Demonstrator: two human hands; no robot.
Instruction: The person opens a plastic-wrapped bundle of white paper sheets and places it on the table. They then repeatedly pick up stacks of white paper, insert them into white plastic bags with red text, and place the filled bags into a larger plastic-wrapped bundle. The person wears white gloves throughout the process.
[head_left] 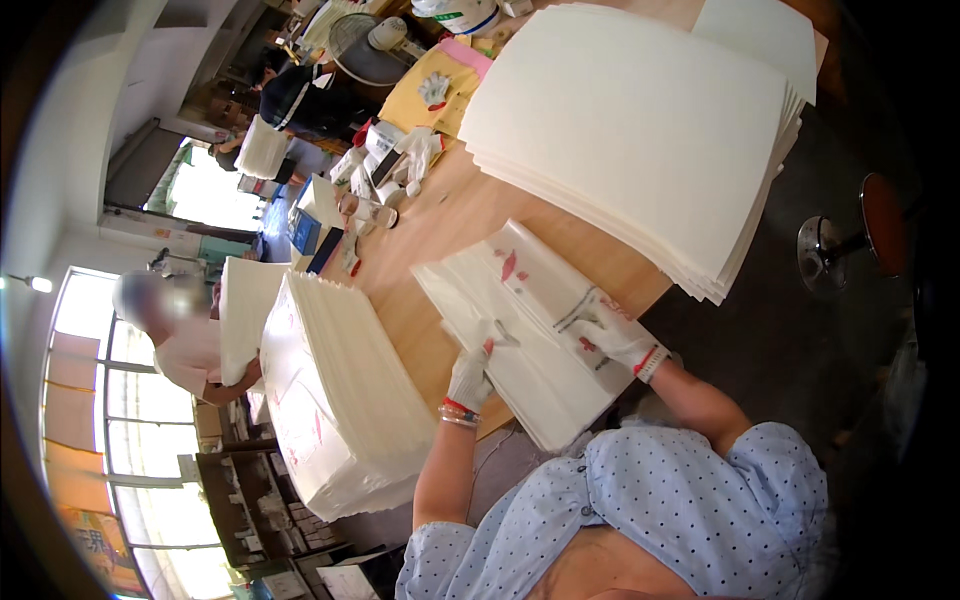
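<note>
1. The left hand (468, 378), gloved, is at the printed sheet's (530, 370) left edge; the right hand (618, 335), also gloved, lies over its right side. Whether either pinches is unclear – some fingers are hard to make out.
2. The sheet lies between the two paper stacks, over the near edge of the table (425, 335).
3. The rim's darkness swallows part of the stool (880, 225).
4. Counted: two large stacks (630, 130), one fan (362, 48), three other people.
5. The sheet bears red motifs and dark lettering – too small to read.
</note>
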